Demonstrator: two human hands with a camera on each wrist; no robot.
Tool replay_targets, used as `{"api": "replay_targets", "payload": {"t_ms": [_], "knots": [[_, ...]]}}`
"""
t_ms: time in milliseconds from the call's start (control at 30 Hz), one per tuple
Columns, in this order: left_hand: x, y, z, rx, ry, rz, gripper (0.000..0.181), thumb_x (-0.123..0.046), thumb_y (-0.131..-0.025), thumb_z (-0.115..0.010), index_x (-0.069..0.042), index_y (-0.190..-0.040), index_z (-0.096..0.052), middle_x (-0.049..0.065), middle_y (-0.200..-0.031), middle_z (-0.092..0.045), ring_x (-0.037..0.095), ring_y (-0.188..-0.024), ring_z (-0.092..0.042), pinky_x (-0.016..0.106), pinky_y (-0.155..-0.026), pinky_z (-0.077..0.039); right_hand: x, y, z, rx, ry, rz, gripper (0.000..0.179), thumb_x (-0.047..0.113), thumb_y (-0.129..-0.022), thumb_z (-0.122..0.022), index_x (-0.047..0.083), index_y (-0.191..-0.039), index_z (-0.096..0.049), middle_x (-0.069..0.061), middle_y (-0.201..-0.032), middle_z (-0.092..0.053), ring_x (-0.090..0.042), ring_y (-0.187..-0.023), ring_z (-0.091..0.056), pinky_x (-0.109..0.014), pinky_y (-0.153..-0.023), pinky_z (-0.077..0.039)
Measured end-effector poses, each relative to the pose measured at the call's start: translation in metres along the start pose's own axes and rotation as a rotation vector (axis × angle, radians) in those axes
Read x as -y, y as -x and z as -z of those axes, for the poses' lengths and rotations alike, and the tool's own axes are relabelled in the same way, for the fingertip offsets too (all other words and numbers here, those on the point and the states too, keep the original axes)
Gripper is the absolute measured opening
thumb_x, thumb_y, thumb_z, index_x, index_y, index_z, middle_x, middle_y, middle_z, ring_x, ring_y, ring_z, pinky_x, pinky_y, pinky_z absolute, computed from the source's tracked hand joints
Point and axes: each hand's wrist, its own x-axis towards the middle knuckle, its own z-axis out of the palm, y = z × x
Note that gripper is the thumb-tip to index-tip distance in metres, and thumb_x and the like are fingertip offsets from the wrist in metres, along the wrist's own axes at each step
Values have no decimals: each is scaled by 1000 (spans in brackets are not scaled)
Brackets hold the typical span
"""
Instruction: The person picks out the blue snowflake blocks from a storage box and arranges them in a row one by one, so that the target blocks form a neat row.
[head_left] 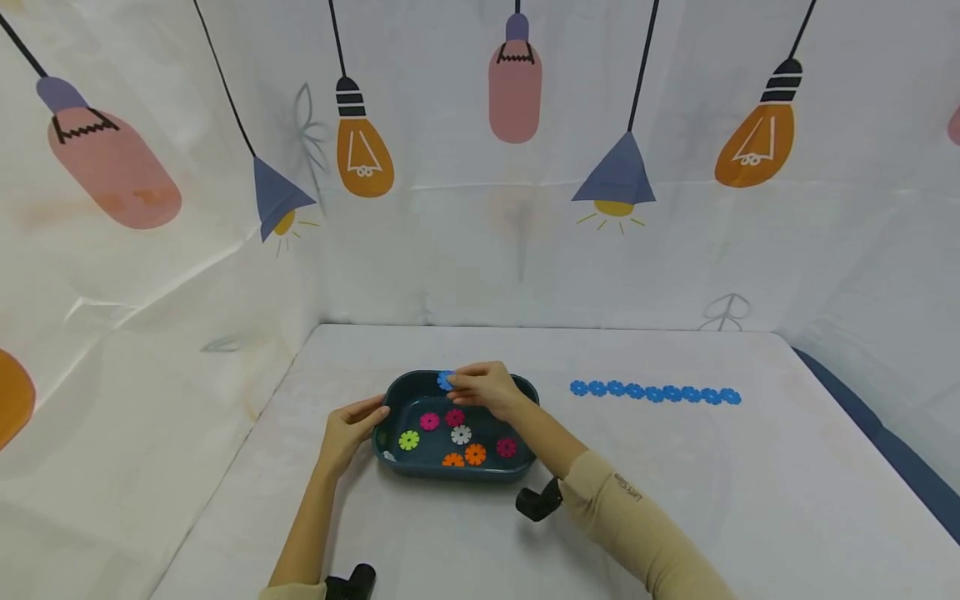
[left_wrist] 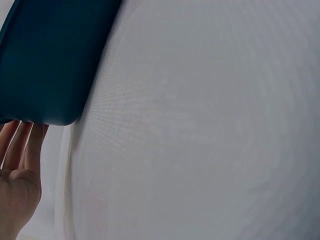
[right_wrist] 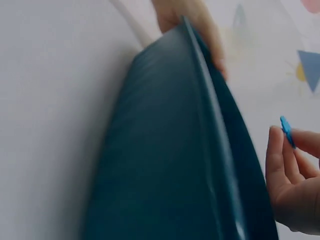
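A dark teal tray (head_left: 450, 473) stands on the white table, with several flower-shaped plastic pieces lying in it: lime green (head_left: 408, 440), pink (head_left: 430, 422), white (head_left: 461, 435) and orange (head_left: 476, 454). My left hand (head_left: 351, 429) grips the tray's left end, thumb at the rim and fingers against the outer wall, as the left wrist view also shows. Over the tray's far side, my right hand (head_left: 487, 388) pinches one blue flower-shaped piece (right_wrist: 286, 131) between thumb and fingertips. In the right wrist view that piece is held clear of the tray's rim.
To the tray's right, several blue flower-shaped pieces (head_left: 654, 394) form a nearly straight row on the table (head_left: 675, 483). A white sheet (head_left: 450, 250) printed with lamps hangs behind and beside the table. Black wrist devices (head_left: 538, 502) sit under the forearms.
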Motion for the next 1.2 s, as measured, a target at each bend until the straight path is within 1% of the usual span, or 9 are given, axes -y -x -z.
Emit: {"api": "replay_targets", "payload": {"t_ms": [100,333,567,733,833,933,1000,1067,1200], "knots": [[1,0,1,3,-2,-7,42,-14,-86,-69,7,-121,-59,-1,-107,-69,2,-91,-64,22,-73,-54,7,8,16,-33,6,30,31,-2,-88,-62,-13,-117,-58,-9,-79,-69,-12,-65,-68,-26,-65,-56],[1,1,3,7,-6,-11,42,-15,-87,-68,8,-122,-59,9,-113,-67,1,-91,-64,23,-73,-54,28,35,70,-137,71,87,34,-1,-89,-61,-16,-119,-54,-7,-82,-68,-12,-68,-68,-25,-67,-56],[0,1,4,0,-11,-8,42,-14,-87,-68,7,-121,-59,17,-118,-63,1,-90,-64,22,-73,-54,39,67,149,-210,164,97,43,4,-95,-53,-18,-130,-41,-3,-94,-65,-7,-79,-67,-28,-80,-53],[0,1,5,5,-20,-9,42,-15,-88,-68,8,-122,-58,19,-119,-62,1,-90,-64,21,-73,-54,45,95,207,-288,93,82,46,3,-95,-53,-19,-132,-38,2,-87,-67,-7,-79,-68,-24,-78,-53],[0,1,5,1,-18,-7,42,-15,-87,-68,8,-122,-59,18,-119,-62,1,-90,-64,21,-74,-54,45,110,242,-356,45,86,30,3,-92,-57,-8,-120,-57,3,-82,-69,-8,-75,-68,-21,-73,-54],[0,2,5,-1,-17,-5,43,-15,-87,-68,8,-122,-58,17,-118,-63,1,-90,-64,22,-74,-54,39,122,283,-432,57,80,9,8,-90,-62,12,-94,-69,6,-79,-68,-6,-73,-68,-19,-70,-54],[0,2,5,-6,-14,-4,42,-15,-87,-68,8,-122,-59,14,-116,-65,1,-90,-64,22,-73,-54,30,127,311,-496,73,41,15,12,-89,-65,23,-80,-68,9,-77,-67,-4,-71,-67,-18,-69,-54],[0,3,6,-7,-14,-5,42,-15,-87,-68,8,-122,-59,12,-115,-66,1,-90,-64,22,-73,-54,22,132,336,-570,67,-14,21,12,-88,-66,26,-73,-68,10,-74,-66,-2,-70,-66,-17,-68,-53],[-1,3,8,-9,-29,-15,44,-16,-87,-68,9,-122,-58,9,-113,-67,0,-90,-64,20,-72,-54,13,143,360,-678,50,-87,31,2,-89,-61,23,-68,-65,11,-67,-63,-4,-64,-65,-19,-65,-54]]}}
